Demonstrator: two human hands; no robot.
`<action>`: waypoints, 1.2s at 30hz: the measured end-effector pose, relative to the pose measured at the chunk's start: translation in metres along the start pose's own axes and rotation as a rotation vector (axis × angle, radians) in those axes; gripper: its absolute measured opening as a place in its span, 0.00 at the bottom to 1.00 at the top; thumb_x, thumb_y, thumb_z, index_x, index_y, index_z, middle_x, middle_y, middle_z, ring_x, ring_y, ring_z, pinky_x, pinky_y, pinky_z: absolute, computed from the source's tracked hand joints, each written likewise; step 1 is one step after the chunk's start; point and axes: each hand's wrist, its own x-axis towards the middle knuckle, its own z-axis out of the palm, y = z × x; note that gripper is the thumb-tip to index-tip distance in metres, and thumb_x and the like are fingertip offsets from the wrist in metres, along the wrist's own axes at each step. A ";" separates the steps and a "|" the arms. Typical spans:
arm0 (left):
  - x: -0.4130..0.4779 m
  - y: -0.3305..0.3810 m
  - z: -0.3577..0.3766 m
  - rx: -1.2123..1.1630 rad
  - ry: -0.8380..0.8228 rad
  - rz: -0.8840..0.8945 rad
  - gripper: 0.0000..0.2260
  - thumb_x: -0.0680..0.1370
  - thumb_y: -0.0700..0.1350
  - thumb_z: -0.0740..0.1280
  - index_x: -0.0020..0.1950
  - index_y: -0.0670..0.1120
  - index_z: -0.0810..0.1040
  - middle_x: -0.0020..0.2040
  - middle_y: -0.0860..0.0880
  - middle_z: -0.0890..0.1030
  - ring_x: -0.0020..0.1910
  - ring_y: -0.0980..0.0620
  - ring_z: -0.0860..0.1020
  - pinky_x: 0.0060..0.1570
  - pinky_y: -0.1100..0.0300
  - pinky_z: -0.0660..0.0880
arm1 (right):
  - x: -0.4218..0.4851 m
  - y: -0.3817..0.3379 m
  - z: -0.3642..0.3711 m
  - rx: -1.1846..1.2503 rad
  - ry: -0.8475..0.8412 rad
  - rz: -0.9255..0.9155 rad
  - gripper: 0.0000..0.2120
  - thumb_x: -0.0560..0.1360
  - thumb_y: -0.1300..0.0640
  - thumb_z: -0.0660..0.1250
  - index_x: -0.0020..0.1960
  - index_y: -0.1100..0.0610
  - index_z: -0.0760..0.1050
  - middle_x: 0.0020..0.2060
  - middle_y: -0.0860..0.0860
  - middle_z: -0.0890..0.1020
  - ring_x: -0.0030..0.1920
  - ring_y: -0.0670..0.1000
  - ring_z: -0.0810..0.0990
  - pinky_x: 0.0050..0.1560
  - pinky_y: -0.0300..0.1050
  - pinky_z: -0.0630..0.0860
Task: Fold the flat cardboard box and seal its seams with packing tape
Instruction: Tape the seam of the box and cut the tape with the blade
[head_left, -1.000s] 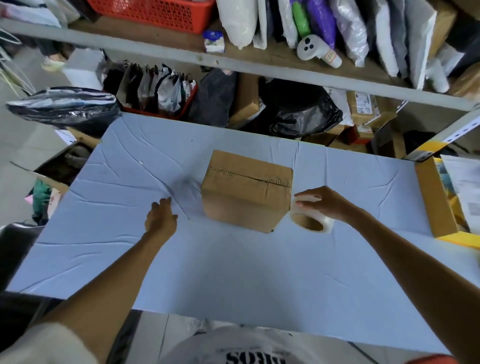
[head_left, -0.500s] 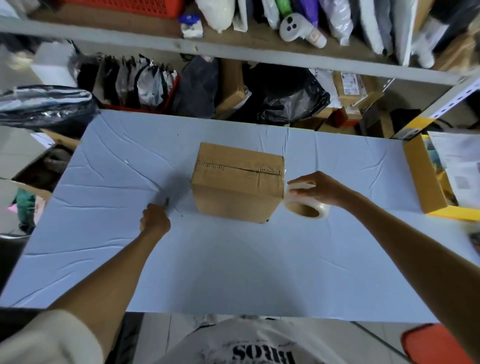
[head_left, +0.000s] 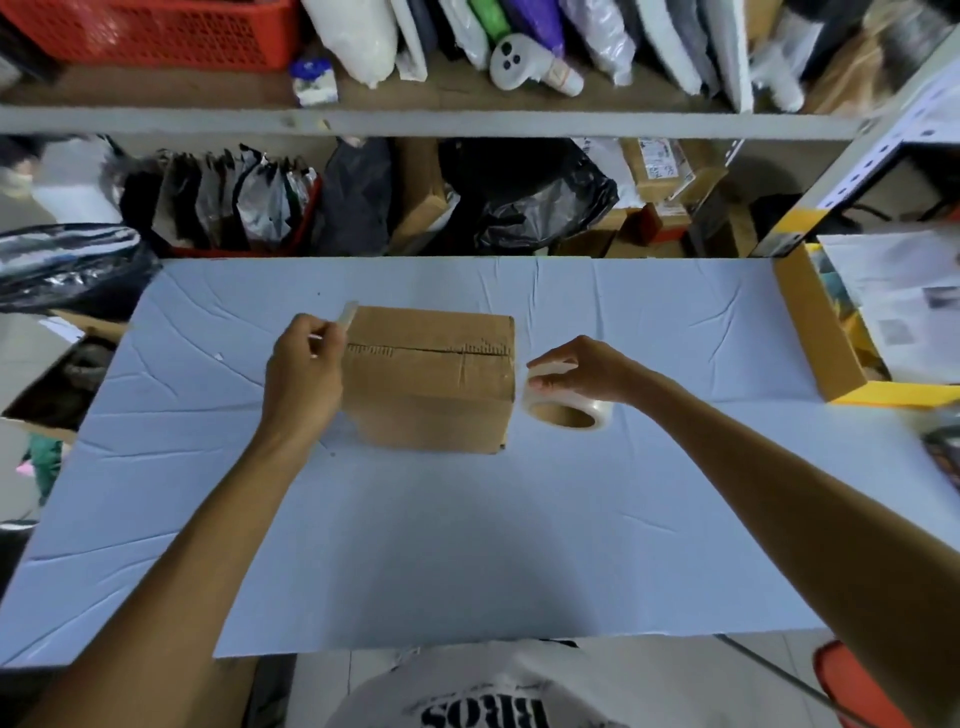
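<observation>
A folded brown cardboard box (head_left: 431, 384) stands on the pale blue table (head_left: 467, 545), its top seam running left to right. My left hand (head_left: 304, 374) is raised at the box's left end and pinches a small thin pale tool (head_left: 346, 315) whose tip shows above the box's far left corner. What the tool is, I cannot tell. My right hand (head_left: 582, 369) grips the top of a clear packing tape roll (head_left: 569, 410) that lies flat against the box's right side.
An open yellow-edged carton (head_left: 821, 338) with papers sits at the table's right edge. Behind the table a shelf (head_left: 415, 122) holds bags, a red basket (head_left: 156, 31) and small boxes. Dark plastic bags (head_left: 67, 265) lie at the left.
My left hand has lifted from the table beside the box, taking the thin tool up to the box's left top corner. My right hand stays on the tape roll.
</observation>
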 end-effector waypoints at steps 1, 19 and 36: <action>-0.010 0.019 0.009 0.042 -0.031 0.081 0.11 0.80 0.50 0.60 0.46 0.43 0.73 0.40 0.48 0.76 0.37 0.48 0.72 0.36 0.56 0.69 | -0.001 0.001 -0.001 0.007 0.005 0.000 0.20 0.70 0.41 0.70 0.60 0.45 0.79 0.61 0.48 0.80 0.61 0.54 0.76 0.63 0.54 0.73; -0.058 0.050 0.126 0.413 -0.098 0.290 0.09 0.80 0.49 0.60 0.44 0.45 0.73 0.41 0.50 0.78 0.38 0.50 0.73 0.34 0.57 0.64 | -0.013 0.011 -0.010 0.140 0.108 0.004 0.18 0.71 0.45 0.71 0.55 0.56 0.81 0.50 0.54 0.81 0.48 0.53 0.77 0.37 0.41 0.69; -0.056 0.055 0.121 0.674 -0.100 0.468 0.09 0.80 0.46 0.60 0.42 0.45 0.67 0.30 0.50 0.70 0.26 0.49 0.65 0.25 0.62 0.50 | -0.010 0.020 -0.022 0.044 -0.045 -0.136 0.11 0.74 0.49 0.69 0.56 0.42 0.81 0.53 0.49 0.81 0.53 0.52 0.78 0.51 0.45 0.74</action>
